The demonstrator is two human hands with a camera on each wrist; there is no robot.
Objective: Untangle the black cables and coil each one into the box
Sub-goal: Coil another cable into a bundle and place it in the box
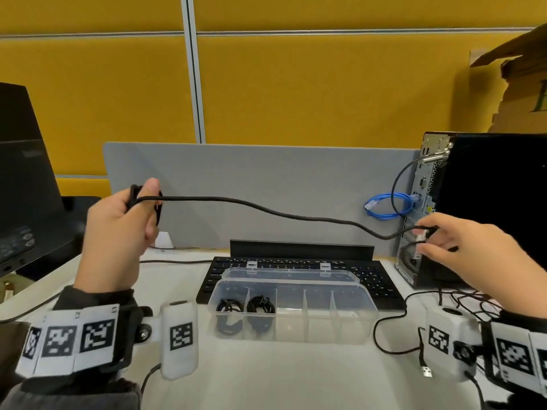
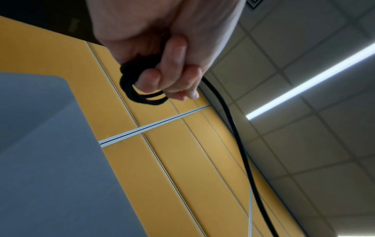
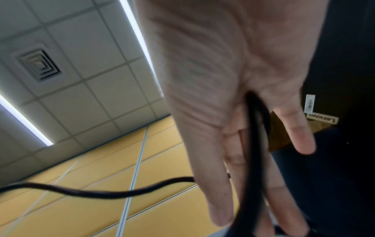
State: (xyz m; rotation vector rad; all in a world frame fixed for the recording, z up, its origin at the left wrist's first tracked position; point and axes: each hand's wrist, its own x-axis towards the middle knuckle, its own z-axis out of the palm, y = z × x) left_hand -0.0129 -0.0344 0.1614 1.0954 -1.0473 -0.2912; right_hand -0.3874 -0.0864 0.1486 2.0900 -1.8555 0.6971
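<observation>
Black cable: left wrist view alone shows left hand fingers curled through its loops; right hand pinches it; box holds two coils

The cable end vanishes behind the right hand at mid-right, and the keyboard legends are too small to read.

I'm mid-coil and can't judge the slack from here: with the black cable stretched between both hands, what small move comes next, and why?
Probably wrap one more loop: swing the right hand toward the left hand. The left hand already grips a few small loops, while the black cable spans loosely between the hands. The clear plastic divided box holds coils in only its two leftmost compartments.
</observation>
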